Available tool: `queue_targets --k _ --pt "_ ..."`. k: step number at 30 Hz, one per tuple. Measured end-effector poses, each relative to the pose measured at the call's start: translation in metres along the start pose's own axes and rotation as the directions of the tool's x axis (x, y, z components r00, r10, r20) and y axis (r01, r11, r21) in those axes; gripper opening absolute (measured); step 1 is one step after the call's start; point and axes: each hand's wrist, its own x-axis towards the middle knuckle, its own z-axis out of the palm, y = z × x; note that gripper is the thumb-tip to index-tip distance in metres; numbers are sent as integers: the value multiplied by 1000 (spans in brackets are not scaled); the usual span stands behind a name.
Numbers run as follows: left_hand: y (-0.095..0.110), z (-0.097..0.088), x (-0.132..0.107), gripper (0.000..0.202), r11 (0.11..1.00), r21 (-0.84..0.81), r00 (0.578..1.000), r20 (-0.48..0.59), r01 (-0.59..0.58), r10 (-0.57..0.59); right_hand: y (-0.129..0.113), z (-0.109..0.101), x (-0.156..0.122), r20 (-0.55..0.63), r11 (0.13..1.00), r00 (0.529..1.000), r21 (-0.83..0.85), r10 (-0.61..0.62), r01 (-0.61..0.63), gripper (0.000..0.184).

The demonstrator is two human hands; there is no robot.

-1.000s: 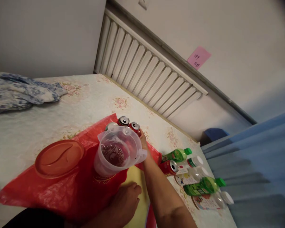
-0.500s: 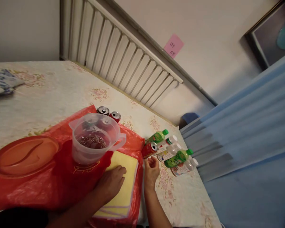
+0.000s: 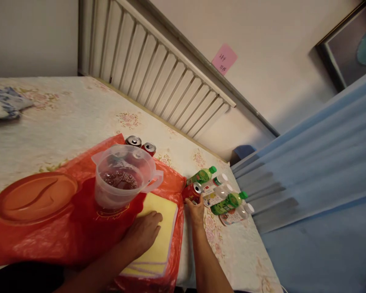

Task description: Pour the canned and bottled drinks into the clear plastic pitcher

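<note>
My left hand [image 3: 144,234] rests on a stack of yellow cloths [image 3: 161,248] with its fingers loosely bent, holding nothing that I can see. A red drink can [image 3: 192,193] stands open-topped to the right, and my right hand [image 3: 196,211] has its thumb and fingers on either side of its lower part. Left of the cloths, a clear plastic pitcher [image 3: 125,175] holds dark, bubbly liquid and stands on a dark red cloth [image 3: 88,203]. An orange-red oval lid [image 3: 36,197] lies farther left on a red plastic sheet [image 3: 49,244].
Behind the pitcher stand a black can [image 3: 133,141] and another red can [image 3: 149,148]. Several bottles with green or white caps, among them a green bottle [image 3: 228,203], are right of my right hand. A radiator [image 3: 158,69] runs behind the flowered tablecloth [image 3: 79,110]; a blue curtain [image 3: 317,175] hangs at right.
My right hand has moved forward from just in front of the red can and taken hold of it. My left hand stays on the yellow cloths.
</note>
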Motion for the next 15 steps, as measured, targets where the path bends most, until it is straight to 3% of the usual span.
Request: queue_targets --k 8,15 --pt "-1 2 1 27 1000 9 1000 -6 0 0 -2 4 0 -2 999 1000 -42 4 -4 45" --pt "-2 4 1 28 1000 0 1000 0 -7 7 -13 0 -12 -61 999 997 -17 -41 40 58"
